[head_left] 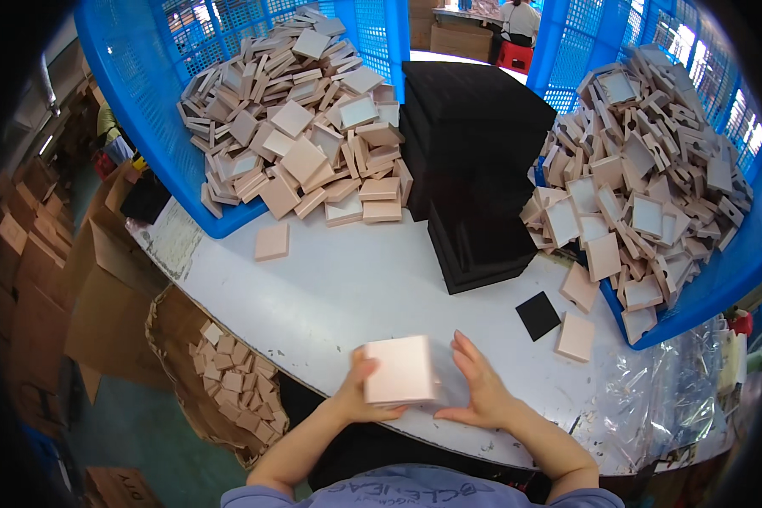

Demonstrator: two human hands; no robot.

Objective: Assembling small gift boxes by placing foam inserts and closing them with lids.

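My left hand (357, 388) grips a pale pink square cardboard box (398, 370) above the table's near edge, thumb along its left side. The box is slightly blurred, and its underside is hidden. To its right, my right hand (480, 385) is open, fingers spread and palm turned toward the box, with a small gap between them. Ahead of my right hand lie a thin black square pad (538, 316) and a pink box piece (575, 337). A single pink box (272, 242) lies farther off to the left.
Two blue plastic crates, one at left (220, 222) and one at right (694, 317), spill box pieces onto the white table (313, 292). Stacked black sheets (474, 127) stand between them. Clear plastic bags (665, 406) lie at right. A carton (165, 339) of small boxes sits below left.
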